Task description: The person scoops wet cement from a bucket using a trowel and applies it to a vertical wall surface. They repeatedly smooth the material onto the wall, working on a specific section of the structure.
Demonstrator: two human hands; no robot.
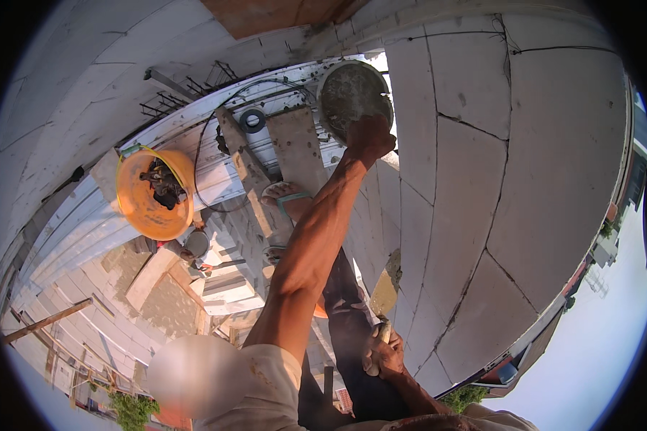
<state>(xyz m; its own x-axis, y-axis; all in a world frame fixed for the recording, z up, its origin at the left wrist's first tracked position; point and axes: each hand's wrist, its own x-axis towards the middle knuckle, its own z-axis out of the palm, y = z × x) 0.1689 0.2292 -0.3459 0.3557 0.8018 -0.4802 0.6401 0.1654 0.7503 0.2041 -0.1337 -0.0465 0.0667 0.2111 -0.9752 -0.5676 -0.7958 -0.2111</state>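
Much grey mix (346,92) looks unused; I see left hand (371,135) gripping the bucket's near edge (327,125), right hand (387,353) a trowel (387,284).

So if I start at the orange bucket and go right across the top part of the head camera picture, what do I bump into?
Orange bucket → dark ring → grey bucket of wet mix → big pale block wall.
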